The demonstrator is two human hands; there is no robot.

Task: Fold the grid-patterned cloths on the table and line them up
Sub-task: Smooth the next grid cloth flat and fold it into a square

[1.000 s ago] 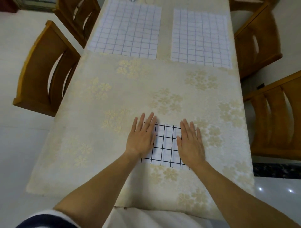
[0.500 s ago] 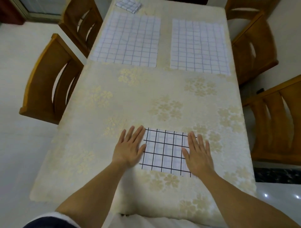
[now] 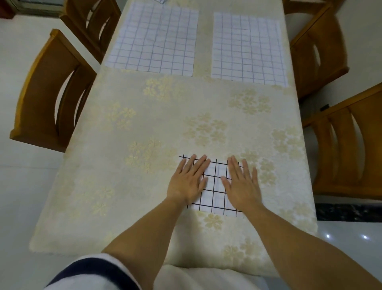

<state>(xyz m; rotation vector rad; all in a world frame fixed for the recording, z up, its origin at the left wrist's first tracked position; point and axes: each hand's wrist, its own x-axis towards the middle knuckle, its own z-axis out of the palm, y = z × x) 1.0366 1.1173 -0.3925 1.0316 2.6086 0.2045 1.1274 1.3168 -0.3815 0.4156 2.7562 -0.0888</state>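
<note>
A small folded white cloth with a black grid [image 3: 215, 193] lies near the front of the table, right of centre. My left hand [image 3: 189, 179] lies flat on its left half, fingers straight. My right hand [image 3: 241, 183] presses flat on its right half, so only a narrow strip of cloth shows between the hands. Two larger cloths with a pale purple grid lie spread flat at the far end: one on the left [image 3: 154, 38], one on the right [image 3: 248, 48]. A corner of another folded grid cloth [image 3: 161, 1] peeks in at the top edge.
The table wears a cream tablecloth with gold flowers [image 3: 144, 116]. Wooden chairs stand on the left [image 3: 48, 91] and on the right [image 3: 347, 145], with more at the far corners. White tiled floor lies around.
Both hands have slid inward over the black-grid cloth, from its outer edges half a second ago to close together on top of it. The camera view shifted slightly.
</note>
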